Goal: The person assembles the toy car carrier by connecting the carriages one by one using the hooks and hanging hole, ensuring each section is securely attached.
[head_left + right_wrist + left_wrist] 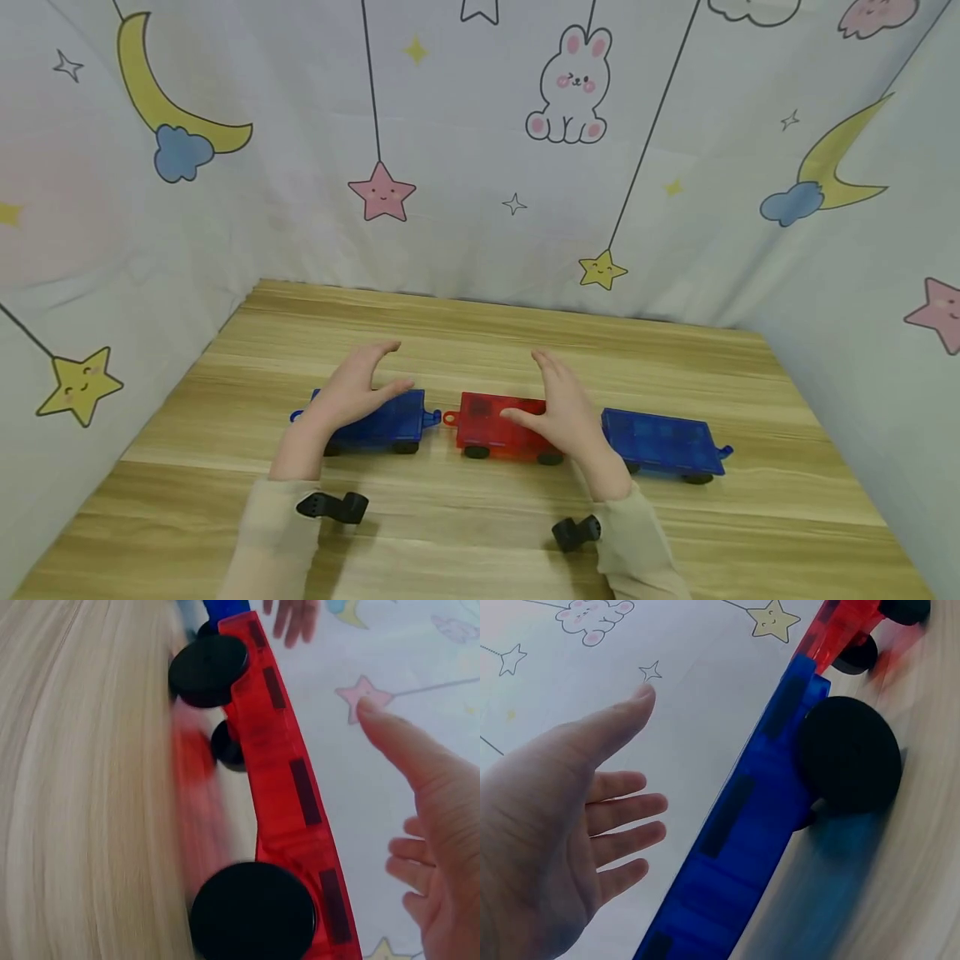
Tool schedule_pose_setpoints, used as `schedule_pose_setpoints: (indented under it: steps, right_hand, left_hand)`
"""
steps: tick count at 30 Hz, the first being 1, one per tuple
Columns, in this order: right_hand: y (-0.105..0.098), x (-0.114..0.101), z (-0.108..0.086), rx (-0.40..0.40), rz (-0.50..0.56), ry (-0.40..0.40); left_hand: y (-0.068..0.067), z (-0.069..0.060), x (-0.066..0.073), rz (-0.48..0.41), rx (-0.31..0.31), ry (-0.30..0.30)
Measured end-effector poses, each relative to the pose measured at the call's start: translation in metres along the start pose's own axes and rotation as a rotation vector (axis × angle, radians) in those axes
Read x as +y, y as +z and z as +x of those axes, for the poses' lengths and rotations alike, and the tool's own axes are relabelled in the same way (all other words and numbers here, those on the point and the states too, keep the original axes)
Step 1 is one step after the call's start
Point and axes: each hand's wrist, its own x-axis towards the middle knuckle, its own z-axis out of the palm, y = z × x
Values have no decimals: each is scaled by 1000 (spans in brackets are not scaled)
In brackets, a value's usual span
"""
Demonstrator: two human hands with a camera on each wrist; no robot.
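Three flat translucent toy train cars on black wheels stand in a row on the table. My left hand (350,394) is over the left blue car (390,421), thumb and fingers spread apart, holding nothing. Above the red car (487,425) in the middle is my right hand (562,408), likewise spread and holding nothing. The right blue car (663,442) stands beyond my right hand, which hides its joint with the red one. In the left wrist view the left hand (577,795) appears beside the blue car's side (742,802). The right wrist view shows the right hand (442,817) apart from the red car's side (289,780).
The wood-grain table (450,533) has a white cloth (480,125) printed with stars, moons and a rabbit behind it and at both sides. A small gap shows between the left blue car's hook (432,418) and the red car's ring (450,418).
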Motion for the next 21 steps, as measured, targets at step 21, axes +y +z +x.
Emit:
schedule_pose_setpoints:
  steps: [21]
  right_hand:
    - [12, -7, 3, -293, 67, -115]
  left_hand:
    - [-2, -6, -5, -77, -283, 32]
